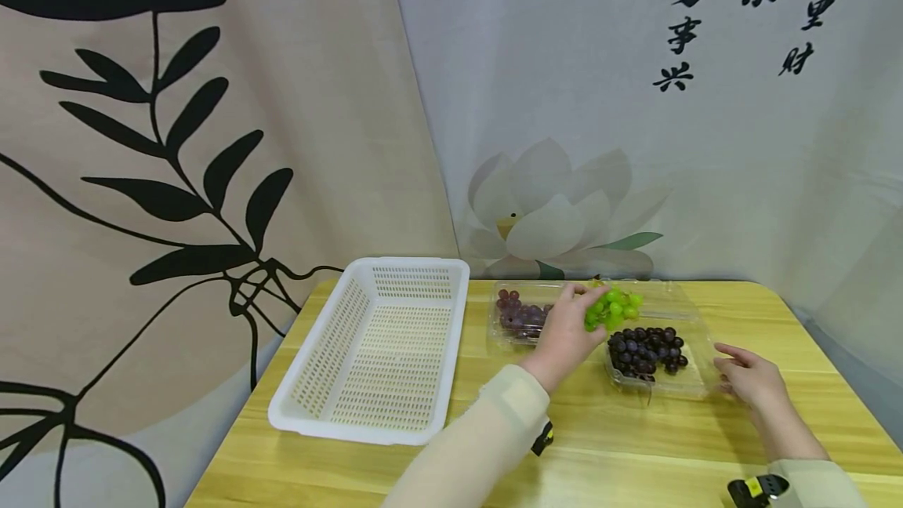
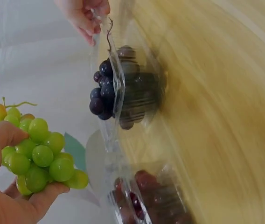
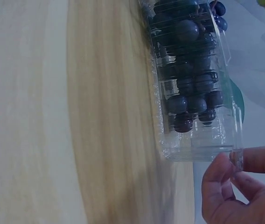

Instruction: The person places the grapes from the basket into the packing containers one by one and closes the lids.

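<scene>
My left hand holds a bunch of green grapes up above the fruit containers. In the left wrist view, thumb and fingers grip the green grapes from both sides, with a thin stem sticking out at the top. A clear plastic clamshell box with its lid folded back holds a bunch of dark grapes. At this box's right edge, my right hand pinches the rim between thumb and finger, as the right wrist view shows. The dark grapes show through the box's wall there.
Left of the dark grapes, another clear box holds reddish-purple grapes, partly hidden by my left hand. A white perforated plastic basket stands on the left part of the wooden table. A printed curtain hangs behind the table.
</scene>
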The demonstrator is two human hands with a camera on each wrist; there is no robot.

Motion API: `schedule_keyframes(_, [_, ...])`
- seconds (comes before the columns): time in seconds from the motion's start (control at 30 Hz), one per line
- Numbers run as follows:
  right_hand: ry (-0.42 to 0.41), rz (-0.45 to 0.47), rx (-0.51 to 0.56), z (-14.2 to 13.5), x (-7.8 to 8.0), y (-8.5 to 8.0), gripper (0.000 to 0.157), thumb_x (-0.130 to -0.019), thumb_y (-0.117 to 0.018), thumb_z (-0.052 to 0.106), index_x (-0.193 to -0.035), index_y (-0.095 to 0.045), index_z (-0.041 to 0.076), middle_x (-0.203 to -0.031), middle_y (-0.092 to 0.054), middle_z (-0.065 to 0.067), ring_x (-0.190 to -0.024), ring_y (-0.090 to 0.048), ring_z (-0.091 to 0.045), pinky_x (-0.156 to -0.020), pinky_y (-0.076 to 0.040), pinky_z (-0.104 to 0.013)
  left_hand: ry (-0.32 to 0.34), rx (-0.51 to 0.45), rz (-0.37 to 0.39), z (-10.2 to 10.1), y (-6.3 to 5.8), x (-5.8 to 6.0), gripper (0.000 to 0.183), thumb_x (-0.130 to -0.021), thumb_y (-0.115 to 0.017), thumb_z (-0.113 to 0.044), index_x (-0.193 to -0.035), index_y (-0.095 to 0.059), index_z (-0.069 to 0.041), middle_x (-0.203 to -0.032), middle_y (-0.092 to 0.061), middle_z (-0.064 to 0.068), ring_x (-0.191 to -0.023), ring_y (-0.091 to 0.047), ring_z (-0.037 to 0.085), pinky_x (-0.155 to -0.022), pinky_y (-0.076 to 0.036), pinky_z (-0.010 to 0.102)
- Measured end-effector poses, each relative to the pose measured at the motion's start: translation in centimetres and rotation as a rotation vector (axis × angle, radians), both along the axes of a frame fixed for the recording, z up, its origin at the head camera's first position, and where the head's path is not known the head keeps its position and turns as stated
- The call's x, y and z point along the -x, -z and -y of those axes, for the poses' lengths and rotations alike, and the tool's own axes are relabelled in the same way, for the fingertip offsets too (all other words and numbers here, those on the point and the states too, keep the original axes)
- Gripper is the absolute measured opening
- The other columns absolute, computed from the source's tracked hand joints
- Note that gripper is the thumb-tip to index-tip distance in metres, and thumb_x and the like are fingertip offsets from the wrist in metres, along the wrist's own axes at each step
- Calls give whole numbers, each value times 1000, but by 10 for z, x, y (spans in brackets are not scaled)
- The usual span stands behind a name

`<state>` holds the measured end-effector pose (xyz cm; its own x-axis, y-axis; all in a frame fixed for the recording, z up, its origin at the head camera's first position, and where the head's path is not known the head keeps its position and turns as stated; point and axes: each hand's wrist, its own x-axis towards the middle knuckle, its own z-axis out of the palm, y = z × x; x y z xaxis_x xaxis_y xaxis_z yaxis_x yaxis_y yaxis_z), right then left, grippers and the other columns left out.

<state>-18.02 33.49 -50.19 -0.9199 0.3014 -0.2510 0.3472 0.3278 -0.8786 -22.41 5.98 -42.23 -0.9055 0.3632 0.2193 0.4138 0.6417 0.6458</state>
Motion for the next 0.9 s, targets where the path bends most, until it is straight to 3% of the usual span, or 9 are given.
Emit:
schedule_keyframes(0.2, [-4, 9, 8, 0, -1, 0, 55, -99, -43, 20, -145, -28, -7, -92, -56, -1, -67, -59, -12, -65, -55, -29, -35, -43, 71, -15, 3, 1, 61, -87, -68, -17, -136, -44, -45, -133, -44, -5, -61, -45, 6, -53, -39, 20])
schedule_keyframes(0.7, [-5, -10, 15, 2, -4, -1, 54, -100, -43, 20, -145, -28, -7, -92, -56, 0, -68, -60, -10, -66, -56, -28, -28, -52, 11, -44, 25, -15, 60, -89, -66, -22, -139, -40, -44, -131, -43, -8, -42, -28, 6, -40, -34, 17])
schedule_keyframes(0.8, [-4, -12, 15, 1, -4, -1, 54, -100, -43, 20, -145, -28, -7, -91, -56, 3, -68, -59, -9, -66, -56, -29, -21, -83, 49, -48, 28, -17, 60, -88, -68, -23, -139, -41, -42, -132, -43, -8, -58, -46, 1, -50, -40, 15])
schedule_keyframes(0.9, [-8, -11, 20, 0, -3, 1, 55, -99, -43, 21, -145, -29, -6, -92, -55, 5, -69, -59, -9, -65, -55, -29, -13, -129, 98, -51, 30, -19, 61, -87, -69, -26, -139, -41, -43, -132, -42, -8, -93, -57, 3, -66, -47, 16])
